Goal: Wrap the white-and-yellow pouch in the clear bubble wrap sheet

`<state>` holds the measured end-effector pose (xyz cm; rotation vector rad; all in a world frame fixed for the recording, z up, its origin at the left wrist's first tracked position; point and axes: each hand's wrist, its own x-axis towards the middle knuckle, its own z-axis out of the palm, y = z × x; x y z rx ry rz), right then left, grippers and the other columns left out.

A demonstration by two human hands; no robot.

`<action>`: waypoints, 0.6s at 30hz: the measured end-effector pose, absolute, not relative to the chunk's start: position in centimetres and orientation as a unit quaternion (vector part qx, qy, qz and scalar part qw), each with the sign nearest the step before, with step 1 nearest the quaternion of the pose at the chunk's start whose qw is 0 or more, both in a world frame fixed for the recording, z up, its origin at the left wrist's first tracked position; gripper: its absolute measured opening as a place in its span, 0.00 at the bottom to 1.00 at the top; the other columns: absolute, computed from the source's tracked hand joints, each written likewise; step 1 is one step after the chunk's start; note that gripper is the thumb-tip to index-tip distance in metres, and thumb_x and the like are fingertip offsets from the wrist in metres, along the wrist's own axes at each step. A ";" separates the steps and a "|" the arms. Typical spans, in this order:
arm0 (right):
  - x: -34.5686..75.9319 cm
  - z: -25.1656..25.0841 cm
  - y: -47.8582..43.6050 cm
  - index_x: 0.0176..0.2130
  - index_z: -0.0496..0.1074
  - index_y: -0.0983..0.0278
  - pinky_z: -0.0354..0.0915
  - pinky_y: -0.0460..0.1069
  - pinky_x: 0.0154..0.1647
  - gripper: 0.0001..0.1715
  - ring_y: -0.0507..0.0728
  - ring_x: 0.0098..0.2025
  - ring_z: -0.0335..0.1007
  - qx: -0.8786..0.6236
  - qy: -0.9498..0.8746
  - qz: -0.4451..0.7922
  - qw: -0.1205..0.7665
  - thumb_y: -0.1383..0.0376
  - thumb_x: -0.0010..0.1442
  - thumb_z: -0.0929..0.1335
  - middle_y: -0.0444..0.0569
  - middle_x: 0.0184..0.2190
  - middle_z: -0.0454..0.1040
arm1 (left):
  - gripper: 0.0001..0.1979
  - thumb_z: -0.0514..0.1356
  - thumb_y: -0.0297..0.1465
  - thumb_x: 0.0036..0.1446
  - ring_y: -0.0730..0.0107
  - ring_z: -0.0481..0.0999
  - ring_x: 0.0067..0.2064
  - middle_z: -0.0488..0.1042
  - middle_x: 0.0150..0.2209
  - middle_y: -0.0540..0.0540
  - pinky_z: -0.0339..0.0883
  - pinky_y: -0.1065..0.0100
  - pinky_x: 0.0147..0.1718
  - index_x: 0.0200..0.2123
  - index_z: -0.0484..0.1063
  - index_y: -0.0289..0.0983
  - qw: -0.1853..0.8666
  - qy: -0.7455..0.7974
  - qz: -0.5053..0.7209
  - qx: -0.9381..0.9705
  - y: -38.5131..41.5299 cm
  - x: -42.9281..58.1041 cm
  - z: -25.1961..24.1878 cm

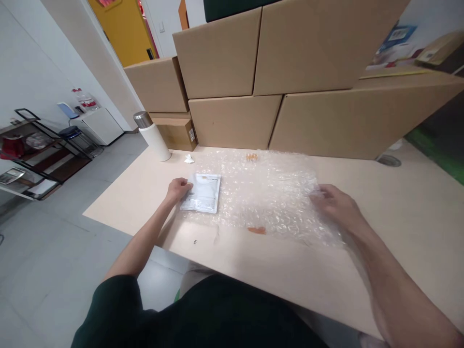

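A sheet of clear bubble wrap [264,193] lies spread over the light wooden table [416,212]. On its left end rests a flat white pouch [202,192] with small print. My left hand [177,189] touches the pouch's left edge, its fingers curled round that edge. My right hand [335,204] rests on the right end of the bubble wrap, fingers bent and pinching the sheet's edge.
Cardboard boxes [300,53] are stacked along the table's far side. A white flask with a metal cap [152,135] stands at the back left, beside a crumpled white scrap [189,158]. A black shelf rack [32,154] stands on the floor at left.
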<state>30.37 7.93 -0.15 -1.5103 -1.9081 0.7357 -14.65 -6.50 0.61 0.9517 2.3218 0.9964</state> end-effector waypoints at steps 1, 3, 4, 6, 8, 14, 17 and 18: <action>29.9 0.4 7.6 0.41 0.73 0.61 0.68 0.59 0.42 0.20 0.66 0.45 0.72 -0.555 -0.727 0.240 0.326 0.54 0.51 0.67 0.55 0.42 0.76 | 0.10 0.65 0.38 0.45 0.66 0.73 0.28 0.72 0.22 0.52 0.59 0.70 0.25 0.27 0.72 0.38 0.208 0.848 0.346 0.345 -6.6 -14.8 0.6; 28.0 1.5 6.3 0.47 0.73 0.61 0.66 0.64 0.52 0.22 0.69 0.56 0.67 -0.498 -0.753 0.183 0.390 0.54 0.56 0.66 0.58 0.52 0.74 | 0.11 0.65 0.39 0.47 0.63 0.75 0.32 0.75 0.26 0.49 0.62 0.68 0.29 0.28 0.72 0.39 0.185 0.863 0.317 0.347 -6.8 -14.9 0.7; 26.5 2.0 5.5 0.49 0.73 0.61 0.63 0.66 0.56 0.22 0.69 0.58 0.65 -0.454 -0.773 0.177 0.406 0.54 0.58 0.65 0.58 0.53 0.74 | 0.11 0.66 0.40 0.47 0.60 0.77 0.35 0.77 0.28 0.48 0.63 0.67 0.31 0.30 0.72 0.39 0.174 0.870 0.303 0.349 -6.8 -14.9 0.9; 22.7 2.8 3.5 0.50 0.74 0.60 0.60 0.67 0.61 0.20 0.67 0.56 0.67 -0.347 -0.821 0.210 0.402 0.56 0.62 0.64 0.56 0.51 0.75 | 0.14 0.66 0.40 0.47 0.55 0.77 0.41 0.79 0.34 0.44 0.64 0.65 0.36 0.34 0.71 0.39 0.153 0.881 0.279 0.351 -6.9 -15.0 1.2; 18.3 3.1 1.5 0.52 0.74 0.59 0.60 0.65 0.61 0.20 0.66 0.57 0.67 -0.256 -0.858 0.275 0.349 0.56 0.65 0.62 0.54 0.53 0.75 | 0.17 0.67 0.41 0.46 0.51 0.77 0.46 0.79 0.37 0.41 0.64 0.62 0.40 0.37 0.70 0.40 0.141 0.888 0.263 0.349 -6.9 -15.0 1.6; 7.1 1.2 -1.3 0.50 0.72 0.65 0.60 0.61 0.57 0.22 0.65 0.55 0.67 -0.161 -0.920 0.299 0.196 0.55 0.72 0.58 0.60 0.53 0.74 | 0.18 0.69 0.44 0.43 0.51 0.77 0.40 0.76 0.27 0.44 0.62 0.64 0.33 0.28 0.66 0.40 0.176 0.884 0.274 0.335 -6.8 -14.9 2.2; 5.5 0.4 -1.5 0.42 0.72 0.62 0.60 0.60 0.56 0.25 0.63 0.51 0.69 -0.215 -0.900 0.322 0.199 0.51 0.72 0.56 0.56 0.46 0.76 | 0.23 0.67 0.51 0.43 0.61 0.72 0.27 0.66 0.18 0.49 0.58 0.67 0.25 0.22 0.63 0.40 0.238 0.854 0.311 0.343 -7.0 -14.3 2.8; 5.6 0.4 -1.4 0.42 0.72 0.61 0.60 0.60 0.56 0.26 0.63 0.50 0.69 -0.229 -0.884 0.349 0.208 0.49 0.72 0.56 0.54 0.44 0.77 | 0.25 0.66 0.53 0.43 0.64 0.70 0.24 0.64 0.17 0.50 0.56 0.68 0.24 0.21 0.62 0.40 0.259 0.839 0.327 0.350 -7.1 -14.0 3.2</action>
